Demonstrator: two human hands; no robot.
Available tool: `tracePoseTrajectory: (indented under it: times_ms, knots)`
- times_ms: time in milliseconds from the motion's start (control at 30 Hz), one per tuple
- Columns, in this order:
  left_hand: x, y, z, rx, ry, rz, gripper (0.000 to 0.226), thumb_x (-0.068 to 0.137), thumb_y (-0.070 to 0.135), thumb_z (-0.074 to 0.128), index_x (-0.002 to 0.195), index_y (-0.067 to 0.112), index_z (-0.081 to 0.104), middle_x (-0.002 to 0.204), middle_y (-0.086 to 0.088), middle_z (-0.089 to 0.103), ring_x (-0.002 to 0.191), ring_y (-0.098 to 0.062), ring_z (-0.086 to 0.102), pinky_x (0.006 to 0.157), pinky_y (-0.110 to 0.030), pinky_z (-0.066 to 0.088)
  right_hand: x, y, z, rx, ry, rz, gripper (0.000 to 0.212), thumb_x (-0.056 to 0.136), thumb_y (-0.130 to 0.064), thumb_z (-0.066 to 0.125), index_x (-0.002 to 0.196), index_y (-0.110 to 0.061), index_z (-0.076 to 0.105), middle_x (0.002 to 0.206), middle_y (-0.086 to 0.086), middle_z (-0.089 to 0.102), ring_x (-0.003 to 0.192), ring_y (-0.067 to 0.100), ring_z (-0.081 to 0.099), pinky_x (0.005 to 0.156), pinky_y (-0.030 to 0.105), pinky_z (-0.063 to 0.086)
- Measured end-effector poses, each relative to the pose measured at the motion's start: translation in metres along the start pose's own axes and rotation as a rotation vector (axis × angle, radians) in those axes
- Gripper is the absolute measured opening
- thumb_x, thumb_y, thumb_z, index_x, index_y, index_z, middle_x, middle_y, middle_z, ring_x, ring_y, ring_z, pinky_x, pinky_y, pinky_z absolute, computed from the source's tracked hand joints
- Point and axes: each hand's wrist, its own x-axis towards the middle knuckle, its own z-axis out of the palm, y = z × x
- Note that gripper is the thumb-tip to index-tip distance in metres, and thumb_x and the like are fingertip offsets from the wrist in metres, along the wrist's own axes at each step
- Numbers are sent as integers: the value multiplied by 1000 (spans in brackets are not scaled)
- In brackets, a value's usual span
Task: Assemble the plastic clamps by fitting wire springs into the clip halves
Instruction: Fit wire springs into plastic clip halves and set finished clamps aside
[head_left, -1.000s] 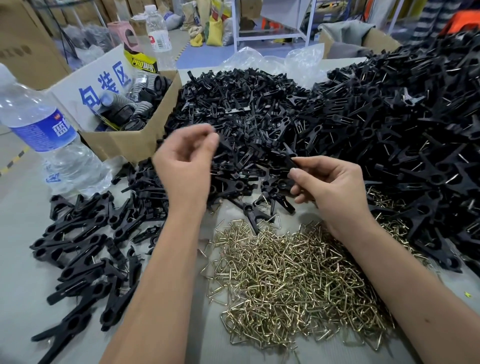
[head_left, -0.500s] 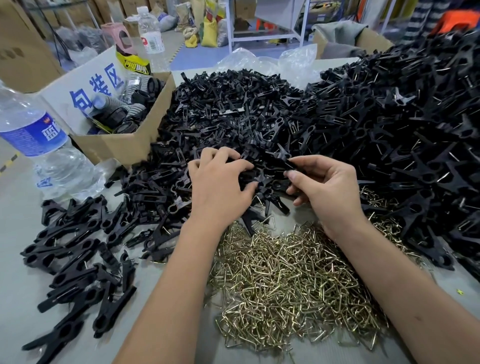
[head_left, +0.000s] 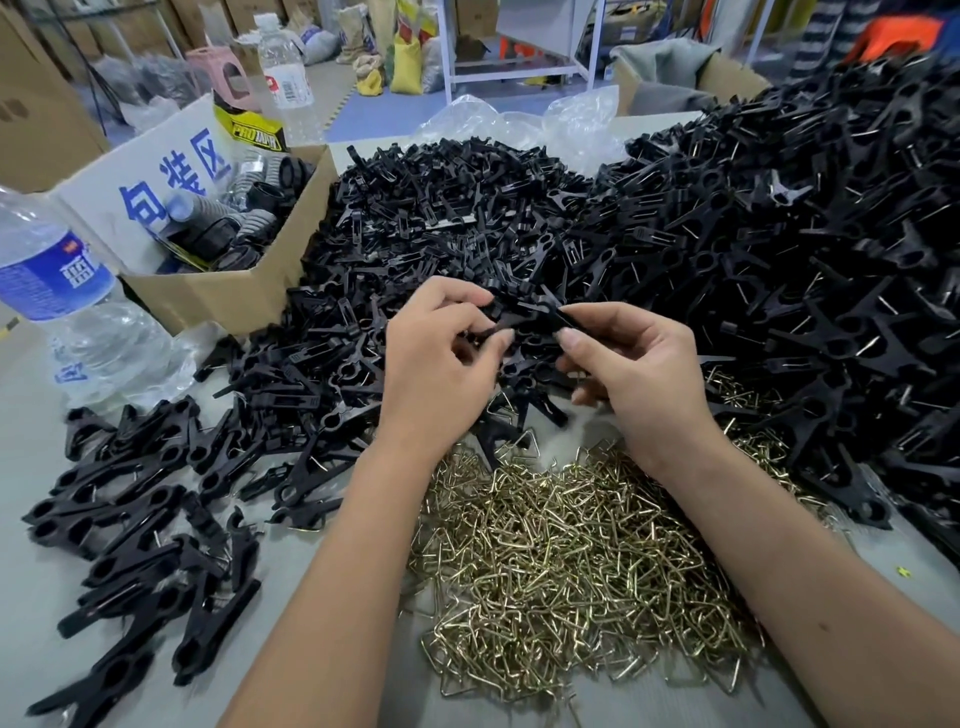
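Note:
Both hands meet above the middle of the table, over the edge of a big heap of loose black clip halves (head_left: 457, 208). My left hand (head_left: 441, 374) pinches one black clip half (head_left: 498, 325) between thumb and fingers. My right hand (head_left: 639, 374) pinches a second black clip half (head_left: 545, 312) that crosses the first one. Below the hands lies a pile of brass-coloured wire springs (head_left: 571, 561). No spring shows in either hand.
Assembled black clamps (head_left: 140, 519) lie at the left front. A taller mound of clamps (head_left: 831, 249) fills the right. A cardboard box (head_left: 218, 291) of dark parts stands at the left back, a water bottle (head_left: 57, 291) beside it, and plastic bags (head_left: 519, 124) behind the heap.
My left hand came down from above the heap, dug into it and now holds a clip half up against the one in my right hand. The right hand rose slightly.

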Motion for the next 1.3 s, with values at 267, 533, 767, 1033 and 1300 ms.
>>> tracePoseTrajectory:
  times_ms: [267, 533, 767, 1033, 1300]
  knots:
    - [-4, 15, 11, -618, -303, -304, 14, 96, 15, 73, 103, 6, 80, 94, -8, 80, 89, -20, 78, 79, -34, 64, 1, -2, -2, 62, 25, 75, 14, 91, -5, 76, 98, -17, 78, 89, 8, 79, 63, 20, 74, 56, 32, 62]
    - [-3, 18, 12, -881, -184, -512, 20, 79, -10, 80, 81, 6, 70, 89, -7, 79, 80, -18, 76, 72, -26, 60, 0, -4, 0, 81, -71, 6, 29, 84, 6, 78, 89, -22, 84, 88, 11, 79, 67, 14, 74, 58, 24, 59]
    - [1, 13, 4, -880, -192, -489, 57, 71, -5, 86, 121, 17, 72, 101, -24, 74, 92, -30, 76, 84, -37, 62, -2, -4, 1, 11, -51, -10, 21, 85, -1, 81, 96, -20, 83, 80, 1, 77, 59, 7, 65, 67, 41, 61]
    - [-1, 10, 9, -663, -208, -377, 40, 73, 0, 90, 104, 17, 73, 94, -2, 81, 85, -19, 78, 76, -30, 63, -1, -1, 2, -19, -33, 72, 26, 74, -21, 87, 98, -13, 80, 65, 1, 71, 45, 14, 53, 57, 36, 54]
    - [-1, 12, 8, -831, -159, -437, 45, 70, -2, 89, 110, 12, 75, 94, -7, 81, 92, -24, 79, 79, -30, 62, 1, 1, -2, 28, -45, 73, 31, 72, -27, 86, 96, -9, 81, 70, 5, 71, 48, 15, 53, 47, 23, 48]
